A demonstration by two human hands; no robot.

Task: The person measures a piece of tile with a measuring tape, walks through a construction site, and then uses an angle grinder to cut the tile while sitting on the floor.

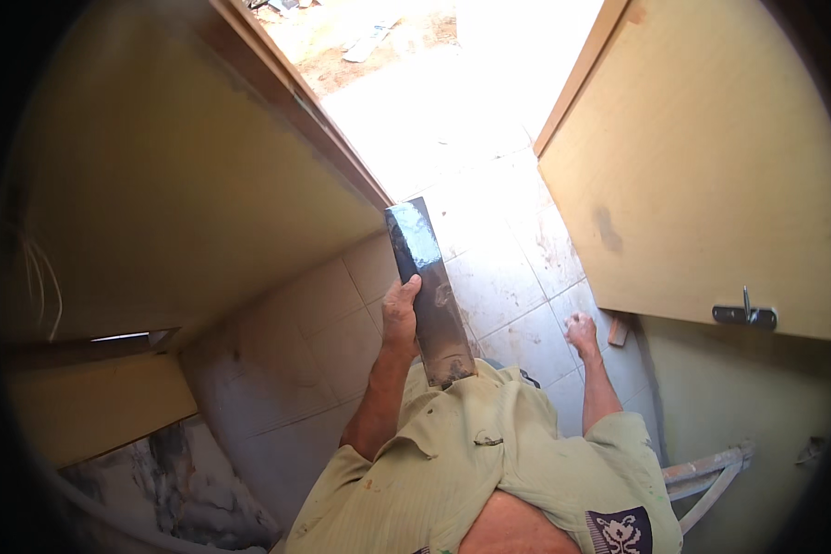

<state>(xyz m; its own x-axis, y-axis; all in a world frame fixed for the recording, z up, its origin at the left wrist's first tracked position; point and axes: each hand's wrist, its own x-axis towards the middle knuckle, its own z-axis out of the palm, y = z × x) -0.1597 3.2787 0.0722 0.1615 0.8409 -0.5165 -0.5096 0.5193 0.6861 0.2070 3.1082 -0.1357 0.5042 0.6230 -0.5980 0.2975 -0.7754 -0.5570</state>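
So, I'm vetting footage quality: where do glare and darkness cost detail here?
Head view: strong light bleaches the doorway nearly white; a bright reflection masks the far end of the dark slab in the left hand; the yellow panel at left dims outward; the picture's corners are black.

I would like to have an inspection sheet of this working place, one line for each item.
Surface: pale tiled floor, marked with brownish stains.
Thing in hand: long, flat dark piece, its far end glossy.
Clutter: small reddish-brown block on the floor near the door.
Left hand: grips the dark piece along its left edge.
Right hand: fingers curled, nothing seen in it.
Cables: thin pale strands hang at left; whether they are cables, I cannot tell.
Surroundings: yellowish door with lever handle at right, bright opening ahead.
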